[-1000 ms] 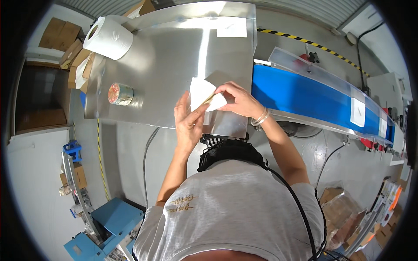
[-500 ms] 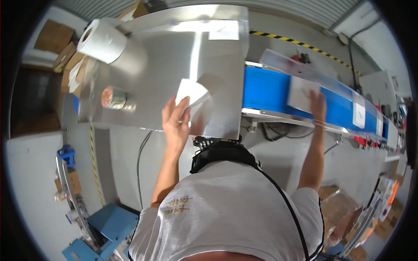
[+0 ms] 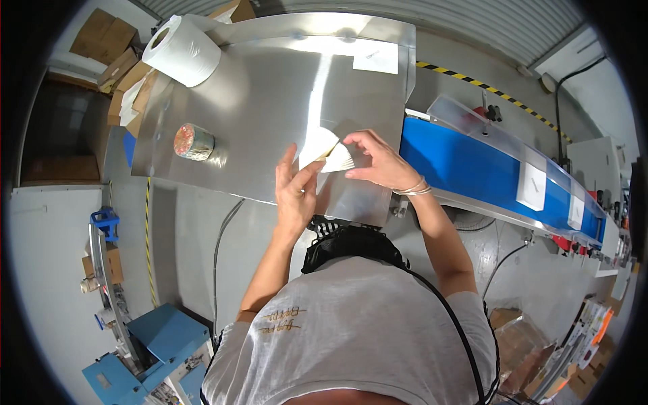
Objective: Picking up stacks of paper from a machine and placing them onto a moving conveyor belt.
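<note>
My left hand (image 3: 297, 192) is closed on a fanned stack of white paper pieces (image 3: 318, 150), thumb over the front, just above the near right part of the metal table. My right hand (image 3: 385, 165) reaches in from the right, a thin bracelet at its wrist. Its thumb and curved fingers are apart around the fan's right edge; whether they touch it I cannot tell. Beyond the right hand runs a blue conveyor belt (image 3: 459, 156), where a white sheet (image 3: 532, 187) with a small dark mark lies, and another white sheet (image 3: 576, 210) farther along.
On the metal table (image 3: 256, 101) stand a large white roll (image 3: 185, 54) and a roll with a reddish end (image 3: 194, 142). A marked white sheet (image 3: 376, 57) lies at the far right corner. A clear guard (image 3: 499, 128) lines the belt's far side. Cardboard boxes (image 3: 128, 88) stand left.
My right hand has left a white sheet on the belt and come back to the stack. That sheet now lies farther right. The stack in my left hand is spread wider.
</note>
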A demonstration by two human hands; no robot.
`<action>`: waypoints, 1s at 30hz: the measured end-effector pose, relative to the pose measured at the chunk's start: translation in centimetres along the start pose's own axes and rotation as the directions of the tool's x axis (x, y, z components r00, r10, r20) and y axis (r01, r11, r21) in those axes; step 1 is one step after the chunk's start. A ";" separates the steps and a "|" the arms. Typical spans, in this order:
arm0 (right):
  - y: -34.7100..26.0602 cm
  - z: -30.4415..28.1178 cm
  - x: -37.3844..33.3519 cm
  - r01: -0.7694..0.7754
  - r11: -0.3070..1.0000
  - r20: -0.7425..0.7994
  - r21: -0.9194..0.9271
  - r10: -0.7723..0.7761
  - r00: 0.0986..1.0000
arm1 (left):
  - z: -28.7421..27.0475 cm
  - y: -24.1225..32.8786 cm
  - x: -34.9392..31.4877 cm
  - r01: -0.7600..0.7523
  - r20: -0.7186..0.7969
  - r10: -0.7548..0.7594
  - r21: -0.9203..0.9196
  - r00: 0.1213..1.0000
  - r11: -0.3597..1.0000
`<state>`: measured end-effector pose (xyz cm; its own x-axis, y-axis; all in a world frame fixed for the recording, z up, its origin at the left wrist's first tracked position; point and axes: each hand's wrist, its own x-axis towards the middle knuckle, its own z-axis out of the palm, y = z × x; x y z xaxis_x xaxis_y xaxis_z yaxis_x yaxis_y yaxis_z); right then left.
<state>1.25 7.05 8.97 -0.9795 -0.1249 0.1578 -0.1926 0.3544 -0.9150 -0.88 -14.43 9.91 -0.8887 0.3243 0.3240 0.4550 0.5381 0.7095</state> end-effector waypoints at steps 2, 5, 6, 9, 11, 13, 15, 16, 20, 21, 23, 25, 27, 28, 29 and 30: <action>0.2 0.8 1.0 -0.066 0.997 0.070 0.029 0.064 0.995 | -0.2 0.0 -0.2 0.020 0.002 -0.020 0.010 1.000 1.000; 1.0 0.8 2.2 -0.014 0.998 0.141 -0.068 0.024 0.990 | -0.4 -0.2 -0.1 -0.021 0.012 0.021 0.005 1.000 1.000; 1.5 0.8 2.1 -0.016 0.997 0.138 -0.070 0.026 0.990 | -0.4 0.0 -0.1 0.004 0.025 -0.003 -0.011 1.000 1.000; 2.6 0.1 0.9 -0.008 0.995 0.072 -0.096 0.015 0.997 | -0.6 0.9 0.6 0.050 0.063 -0.048 -0.032 0.997 0.998; 2.3 -0.6 -0.8 -0.133 0.979 0.021 0.157 0.131 0.991 | -0.6 0.1 0.9 0.009 0.051 -0.012 0.046 0.999 0.999; 3.6 -1.9 -3.3 -0.266 0.879 -0.057 0.396 0.312 0.948 | -1.4 -0.7 1.1 0.042 0.057 -0.048 0.114 0.997 0.993; 4.3 -5.0 -6.5 -0.399 0.897 -0.277 0.189 0.438 0.855 | -1.3 -2.2 0.9 -0.010 -0.009 0.013 0.267 1.000 0.964; 5.6 -7.2 -8.6 -0.526 0.849 -0.400 -0.044 0.467 0.788 | -1.3 -2.3 1.0 -0.030 -0.019 0.035 0.249 0.999 0.968; 10.9 -15.5 -17.7 -0.532 0.830 -0.737 0.170 0.465 0.491 | -0.5 0.1 1.5 -0.115 0.033 0.110 0.249 0.993 0.962; 11.6 -18.0 -20.0 -0.617 0.784 -0.816 0.067 0.399 0.418 | 0.0 0.6 1.5 -0.132 0.042 0.125 0.240 0.991 0.962; 12.9 -22.5 -23.7 -0.713 0.701 -0.881 0.008 0.343 0.326 | 0.8 1.8 1.5 -0.267 0.150 0.236 0.238 0.960 0.934; 13.3 -25.1 -25.9 -0.837 0.545 -0.937 -0.055 0.262 0.232 | 2.1 3.2 1.1 -0.316 0.196 0.283 0.160 0.939 0.935; 13.9 -25.6 -27.1 -0.908 0.386 -0.976 -0.162 0.074 0.205 | 3.6 5.3 0.8 -0.334 0.261 0.310 0.054 0.914 0.941; 12.8 -24.9 -26.2 -0.886 0.333 -0.946 -0.322 -0.066 0.319 | 4.5 6.2 0.7 -0.358 0.290 0.336 0.023 0.896 0.934; 11.5 -24.0 -25.3 -0.846 0.257 -0.882 -0.468 -0.194 0.429 | 5.5 7.2 0.7 -0.377 0.321 0.360 -0.010 0.876 0.926; 9.6 -22.4 -24.1 -0.706 0.487 -0.843 -0.515 -0.137 0.520 | 6.5 8.5 0.6 -0.363 0.368 0.370 -0.093 0.853 0.927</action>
<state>21.74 34.21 4.71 -0.5326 0.6678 0.5200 0.5676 0.7376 -0.3658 2.80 -4.61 12.12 -0.5687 0.7624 0.3087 0.7392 0.3091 0.5984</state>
